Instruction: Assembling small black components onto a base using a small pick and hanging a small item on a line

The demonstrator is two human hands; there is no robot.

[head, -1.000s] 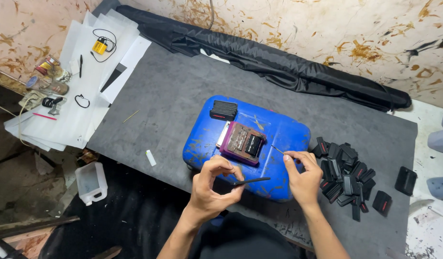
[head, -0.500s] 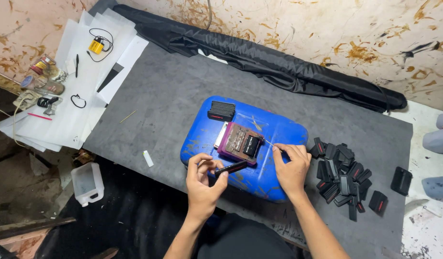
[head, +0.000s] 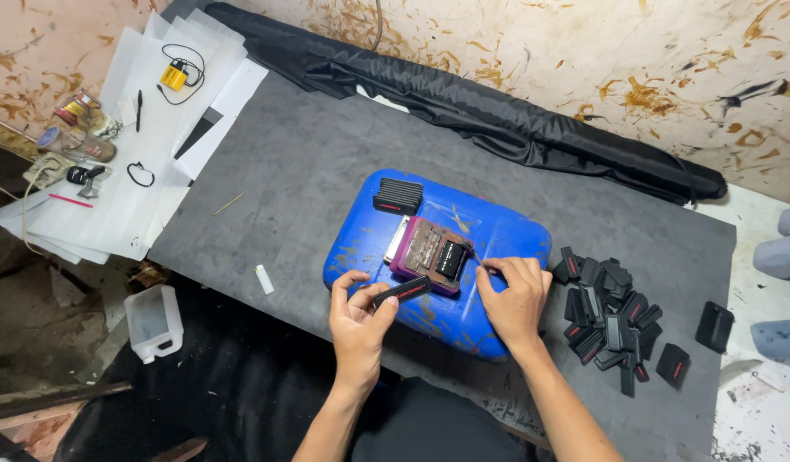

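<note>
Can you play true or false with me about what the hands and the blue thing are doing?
1. The left hand holds a thin black piece. True.
2. The blue can stands upright. False: it lies flat on the grey mat.
3. A heap of black pieces lies right of the can. True.
4. The right hand rests on that heap. False: it is on the can, beside the purple block.
5. The white jug sits on the can. False: it is down left, off the mat.
</note>
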